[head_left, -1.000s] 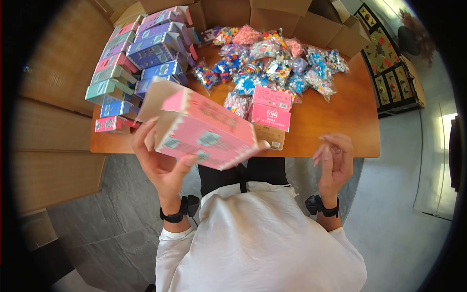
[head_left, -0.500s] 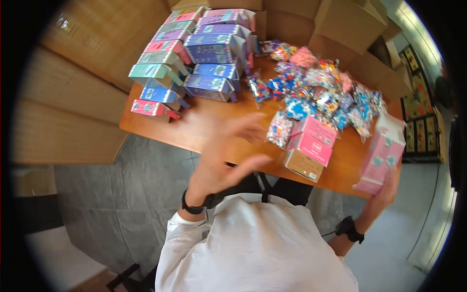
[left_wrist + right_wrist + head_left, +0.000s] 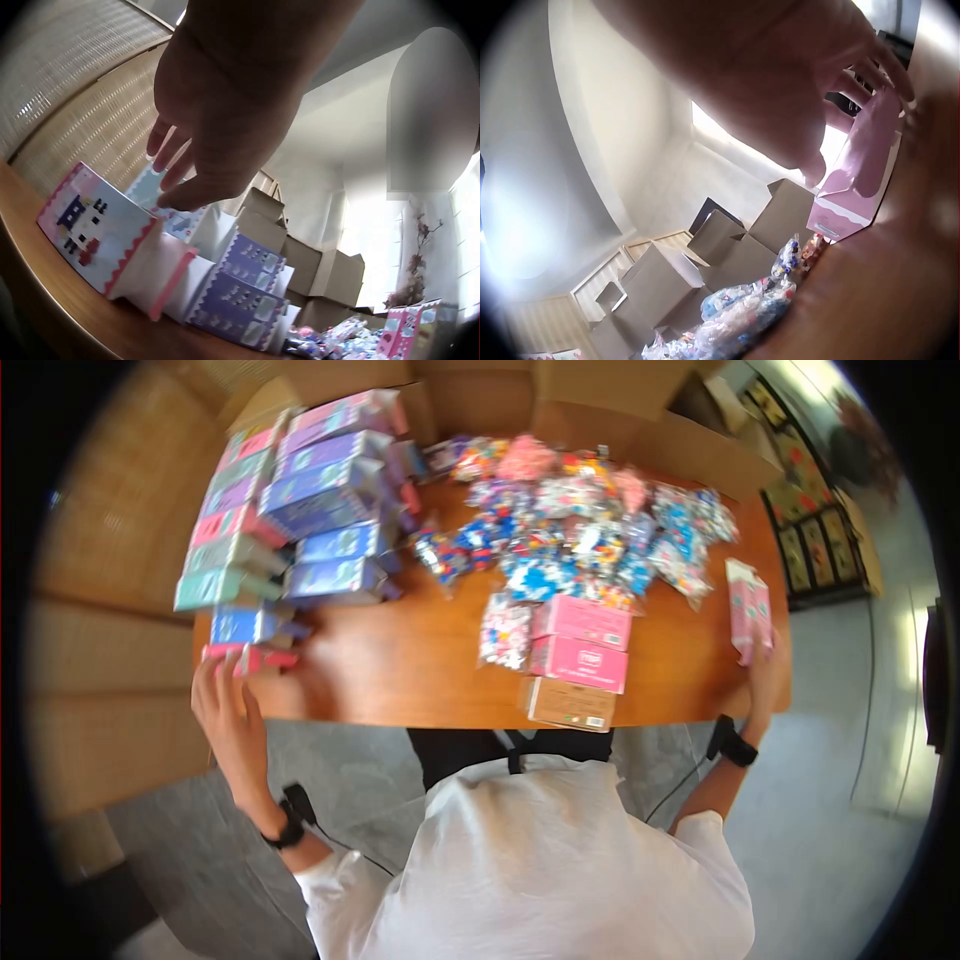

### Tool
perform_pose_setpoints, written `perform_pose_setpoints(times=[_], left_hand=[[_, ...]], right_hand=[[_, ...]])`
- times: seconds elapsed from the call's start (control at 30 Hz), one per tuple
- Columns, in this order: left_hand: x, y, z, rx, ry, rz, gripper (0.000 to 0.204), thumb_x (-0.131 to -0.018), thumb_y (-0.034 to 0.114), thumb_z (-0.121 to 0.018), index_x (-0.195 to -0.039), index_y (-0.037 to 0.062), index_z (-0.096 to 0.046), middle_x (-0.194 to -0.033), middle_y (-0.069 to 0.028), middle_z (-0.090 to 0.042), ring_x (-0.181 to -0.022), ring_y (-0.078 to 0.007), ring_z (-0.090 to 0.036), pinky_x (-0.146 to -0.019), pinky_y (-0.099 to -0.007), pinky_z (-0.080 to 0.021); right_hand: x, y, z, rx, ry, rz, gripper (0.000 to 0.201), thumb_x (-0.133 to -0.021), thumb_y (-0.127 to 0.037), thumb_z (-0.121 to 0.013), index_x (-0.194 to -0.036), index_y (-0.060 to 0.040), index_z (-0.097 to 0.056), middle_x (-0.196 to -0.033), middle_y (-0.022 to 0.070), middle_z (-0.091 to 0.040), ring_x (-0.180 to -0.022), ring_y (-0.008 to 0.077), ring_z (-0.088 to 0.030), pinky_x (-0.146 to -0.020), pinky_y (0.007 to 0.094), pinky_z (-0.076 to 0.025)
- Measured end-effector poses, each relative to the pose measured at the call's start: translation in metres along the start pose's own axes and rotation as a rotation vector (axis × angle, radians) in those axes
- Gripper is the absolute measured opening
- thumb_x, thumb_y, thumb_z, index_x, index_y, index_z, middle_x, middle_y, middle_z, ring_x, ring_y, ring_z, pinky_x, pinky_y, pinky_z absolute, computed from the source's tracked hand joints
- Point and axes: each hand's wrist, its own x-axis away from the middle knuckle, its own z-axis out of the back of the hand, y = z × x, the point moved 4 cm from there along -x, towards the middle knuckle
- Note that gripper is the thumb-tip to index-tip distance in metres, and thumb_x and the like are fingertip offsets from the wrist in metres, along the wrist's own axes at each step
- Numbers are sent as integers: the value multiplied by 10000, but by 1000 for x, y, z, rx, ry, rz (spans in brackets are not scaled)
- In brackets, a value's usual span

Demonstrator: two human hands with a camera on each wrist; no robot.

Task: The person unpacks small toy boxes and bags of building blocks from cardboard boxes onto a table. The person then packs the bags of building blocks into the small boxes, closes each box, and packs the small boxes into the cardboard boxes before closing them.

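Note:
At the table's front left, my left hand (image 3: 225,695) reaches over a pink box (image 3: 97,229) with a scalloped edge. Its fingers are extended and hold nothing; in the left wrist view they hang just above the box tops. By the right end of the table, my right hand (image 3: 765,670) is at the near end of another pink box (image 3: 748,610), which lies lengthwise. The right wrist view shows its fingers stretched along this box (image 3: 859,165), with the thumb apart from them.
Rows of pastel boxes (image 3: 330,495) line the left side of the table (image 3: 420,680). Bags of small colourful pieces (image 3: 570,535) lie mid-table. Pink boxes (image 3: 580,660) and a brown box (image 3: 570,703) stand at the front edge. Large open cartons (image 3: 480,405) stand behind.
The large pink box passed from my left hand over to the right and now lies at the table's right end. My left hand has moved left to the front-left pink box.

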Motion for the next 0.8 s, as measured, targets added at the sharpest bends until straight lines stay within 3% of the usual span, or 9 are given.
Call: perform_pose_setpoints(times=[0.03, 0.13, 0.3, 0.37, 0.43, 0.5, 0.57, 0.67, 0.8], left_hand=[[2, 16, 6, 91, 35, 22, 373, -961, -46, -594, -1313, 66, -644, -1357, -178, -577, -1320, -377, -522, -1076, -478, -440], [9, 53, 11, 321, 73, -17, 359, -921, -96, -607, -1249, 34, -673, -1286, -170, -622, -1255, -369, -582, -1041, -450, -477], [11, 81, -11, 484, 83, -19, 357, -877, -126, -608, -1204, 3, -676, -1223, -162, -662, -1197, -361, -631, -1025, -435, -494], [9, 83, -13, 543, 80, -18, 353, -861, -124, -613, -1184, 1, -677, -1220, -166, -665, -1186, -361, -638, -1020, -440, -500], [4, 89, -7, 653, 112, -28, 346, -841, -110, -637, -1163, 6, -687, -1223, -170, -660, -1162, -363, -647, -1005, -441, -512], [-3, 103, 4, 875, 127, -28, 358, -837, -59, -691, -1189, 10, -685, -1230, -162, -668, -1142, -339, -664, -998, -423, -521], [-10, 134, 12, 1236, 30, -17, 460, -854, 24, -752, -1297, 17, -626, -1279, -151, -655, -1165, -302, -657, -1014, -412, -516], [-28, 201, 21, 1857, -262, -119, 723, -880, 84, -800, -1476, -18, -403, -1479, -205, -506, -1300, -299, -569, -1062, -420, -480], [-25, 211, 26, 1582, -93, -228, 911, -844, 189, -861, -1539, 5, -303, -1467, -165, -459, -1350, -258, -495, -1103, -411, -433]], right_hand=[[13, -61, 32, -40, -64, -108, 608, -984, -393, -691, -1411, 17, -553, -1301, 262, -612, -1271, 394, -559, -1074, 463, -429], [24, -122, 57, -298, -140, -148, 692, -936, -378, -758, -1449, 16, -512, -1323, 244, -613, -1286, 399, -550, -1079, 465, -425], [15, -97, 18, -719, -255, -146, 611, -931, -239, -773, -1423, -1, -502, -1138, 100, -668, -876, 187, -706, -742, 297, -572], [8, -80, 17, -371, -104, 22, 574, -953, -235, -752, -1421, -1, -514, -1153, 99, -670, -860, 173, -697, -716, 297, -561], [4, -62, 26, -281, 1, -83, 581, -964, -233, -741, -1444, -1, -512, -1275, 128, -645, -1053, 195, -671, -835, 304, -546], [9, -120, 78, -325, 143, 22, 670, -937, -203, -776, -1497, -1, -468, -1449, 157, -557, -1348, 261, -510, -1118, 367, -415], [32, -228, 131, -664, 190, 179, 681, -927, -169, -777, -1500, 19, -460, -1522, 171, -498, -1408, 270, -469, -1156, 374, -375], [90, -338, 163, -598, 250, 534, 758, -892, -176, -803, -1516, 27, -422, -1542, 209, -462, -1401, 336, -484, -1133, 449, -421], [140, -397, 163, -582, -11, 916, 937, -808, -392, -892, -1502, 32, -426, -1518, 244, -468, -1371, 423, -505, -1098, 531, -449]])
